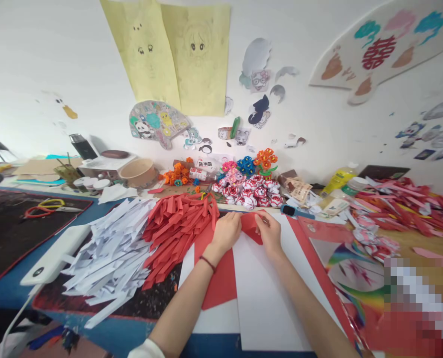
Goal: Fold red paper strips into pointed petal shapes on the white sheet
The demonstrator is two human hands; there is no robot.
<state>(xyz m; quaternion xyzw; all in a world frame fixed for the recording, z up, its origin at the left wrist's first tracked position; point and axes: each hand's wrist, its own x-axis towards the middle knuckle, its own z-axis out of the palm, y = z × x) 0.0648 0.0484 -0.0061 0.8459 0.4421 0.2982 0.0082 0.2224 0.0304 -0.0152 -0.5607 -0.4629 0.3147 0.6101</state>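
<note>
Both hands grip a piece of red paper (pixel 250 222) above the work surface. My left hand (pixel 227 231) pinches its left side, with a dark red band on that wrist. On the other side, the fingers of my right hand (pixel 270 233) are closed on the paper, which looks folded or curled there. Beneath my forearms lie white sheets (pixel 272 298) and a larger red sheet (pixel 221 278). Just left of my left hand, a heap of red paper strips (pixel 184 223) rests against a pile of white paper strips (pixel 109 253).
Scissors (pixel 50 209) lie at the left, near a white power bank (pixel 55 256) with a cable. Red-and-white paper flowers (pixel 251 191) stand by the wall beside a round tan bowl (pixel 137 171). To the right are a yellow bottle (pixel 337 179) and a heap of ribbons (pixel 411 204).
</note>
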